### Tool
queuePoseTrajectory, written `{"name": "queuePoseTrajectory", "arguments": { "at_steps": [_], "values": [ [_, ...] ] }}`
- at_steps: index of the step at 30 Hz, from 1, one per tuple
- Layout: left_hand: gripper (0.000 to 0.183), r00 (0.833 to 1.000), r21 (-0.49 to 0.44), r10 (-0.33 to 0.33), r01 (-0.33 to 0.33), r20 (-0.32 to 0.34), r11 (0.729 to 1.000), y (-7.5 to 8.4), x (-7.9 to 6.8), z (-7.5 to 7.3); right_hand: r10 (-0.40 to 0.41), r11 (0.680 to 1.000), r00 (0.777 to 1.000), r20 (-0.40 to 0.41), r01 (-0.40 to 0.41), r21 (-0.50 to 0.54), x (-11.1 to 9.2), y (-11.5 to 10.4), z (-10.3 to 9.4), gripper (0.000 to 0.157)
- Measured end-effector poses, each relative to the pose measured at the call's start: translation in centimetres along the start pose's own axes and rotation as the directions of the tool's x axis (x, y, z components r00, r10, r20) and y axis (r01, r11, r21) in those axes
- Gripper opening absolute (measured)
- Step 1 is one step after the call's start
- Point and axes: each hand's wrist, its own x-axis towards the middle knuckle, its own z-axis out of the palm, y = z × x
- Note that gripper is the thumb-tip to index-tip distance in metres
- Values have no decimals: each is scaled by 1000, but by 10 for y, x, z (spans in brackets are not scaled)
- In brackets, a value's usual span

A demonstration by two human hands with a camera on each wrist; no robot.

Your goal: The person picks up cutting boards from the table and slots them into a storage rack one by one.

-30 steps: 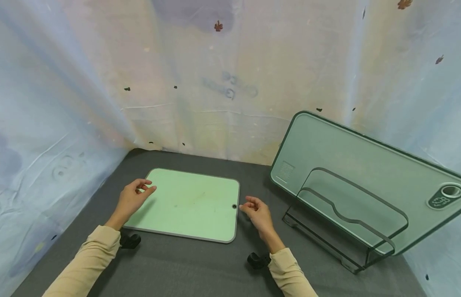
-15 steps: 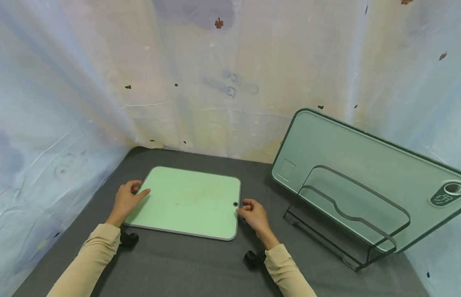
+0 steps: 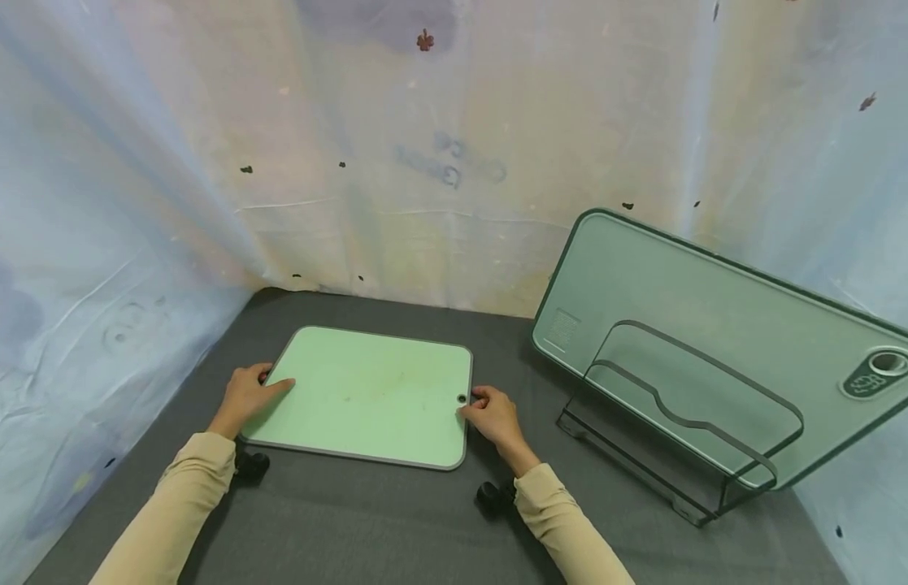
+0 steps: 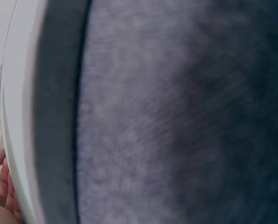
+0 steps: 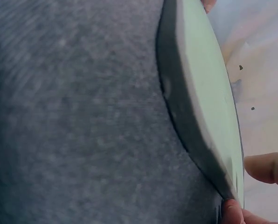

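A light green cutting board point(image 3: 366, 398) with a grey rim and a small hole near its right edge lies flat on the dark cloth. My left hand point(image 3: 245, 400) holds its left edge, thumb on the green face and fingers at the side, partly hidden. At the opposite edge my right hand point(image 3: 493, 416) pinches the board just below the hole, thumb on top. In the right wrist view a fingertip point(image 5: 232, 212) meets the grey rim, with the thumb point(image 5: 265, 169) over the green face. Curled fingers point(image 4: 3, 191) show at the board's edge in the left wrist view.
To the right, a black wire rack point(image 3: 644, 479) stands on the dark cloth point(image 3: 366, 528). A larger green board point(image 3: 688, 301) with a handle hole leans in it. A patterned curtain point(image 3: 395, 162) hangs behind and along both sides.
Both hands have come down onto the cutting board's edges. The left moved slightly outward and down; the right moved slightly inward, its thumb now on the board. The board stays in place.
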Motion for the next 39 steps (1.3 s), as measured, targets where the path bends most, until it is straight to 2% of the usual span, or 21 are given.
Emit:
{"name": "queuePoseTrajectory", "arguments": {
  "at_steps": [8, 11, 16, 19, 25, 31, 36, 39],
  "values": [
    [80, 996, 23, -32, 30, 83, 999, 2, 7, -7, 17, 1000, 1000, 16, -17, 9, 5, -5, 0, 53],
    [80, 995, 11, -37, 36, 93, 999, 4, 7, -8, 6, 1000, 1000, 26, -6, 5, 5, -5, 0, 55],
    [83, 989, -27, -85, 89, 121, 996, 2, 10, -7, -16, 1000, 999, 33, 16, -1, 3, -4, 0, 56],
    [87, 984, -52, -109, 117, 139, 992, 1, 12, -6, -15, 1000, 1000, 18, 15, 15, 3, -5, 0, 51],
    [88, 984, -87, -105, 119, 145, 989, -1, 11, -7, 9, 988, 999, 51, -17, 151, 4, -9, 1, 37],
    [89, 983, -179, -104, 131, 153, 975, -7, 5, -6, 55, 952, 994, 94, -81, 296, 3, -10, 1, 49],
    [89, 980, -227, -124, 157, 152, 961, -9, 0, -5, 77, 938, 991, 111, -109, 328, 2, -7, 2, 58],
    [92, 975, -270, -155, 194, 159, 943, -7, 0, -6, 74, 935, 992, 105, -106, 339, 1, -6, 2, 60]
  ]
}}
